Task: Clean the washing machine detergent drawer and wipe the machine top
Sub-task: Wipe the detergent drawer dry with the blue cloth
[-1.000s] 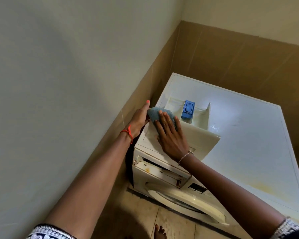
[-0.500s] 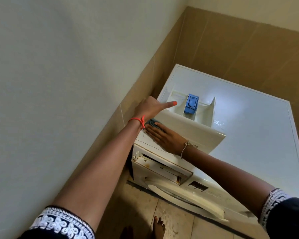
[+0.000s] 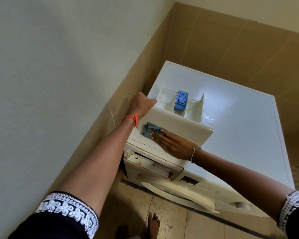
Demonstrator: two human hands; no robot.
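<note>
Detergent drawer [image 3: 179, 121]: out of its housing, lying on the front-left corner of the machine top [image 3: 240, 135], front panel toward the person. Cloth [image 3: 149, 129] is bunched against the left part of that panel. The right hand [image 3: 174, 144] lies flat on it, fingers straight and together, pressing. The left hand [image 3: 141, 104] is curled round the drawer's left end as a brace; its fingertips are partly hidden. Risks, as judged:

(1) The drawer rests loose on smooth enamel near the front edge. A hard sideways stroke could skid it off toward the floor if the left hand's grip slackens.
(2) The wet patch [image 3: 208, 117] just right of the drawer lowers friction and could spread grime across the top.
(3) The cloth is crumpled, so contact is uneven and streaks or missed corners are likely.
(4) The blue insert [image 3: 180, 100] sits upright in the middle compartment. It looks like a clip-in part and may pop loose if knocked.
(5) The open slot [image 3: 154, 165] below shows brownish staining, and drips from the panel could run into it.

Materials: the drawer is rigid off-white plastic with thin partition walls and a gently curved, glossy panel, yellowed in the recesses. The insert is a harder-looking saturated blue moulding. The cloth is soft, grey-blue, limp and absorbent-looking. The machine top is flat, hard and faintly reflective, with a raised border. The wall tiles [image 3: 214, 49] are matte tan. The floor tiles look damp near the bare foot [image 3: 153, 223].
</note>
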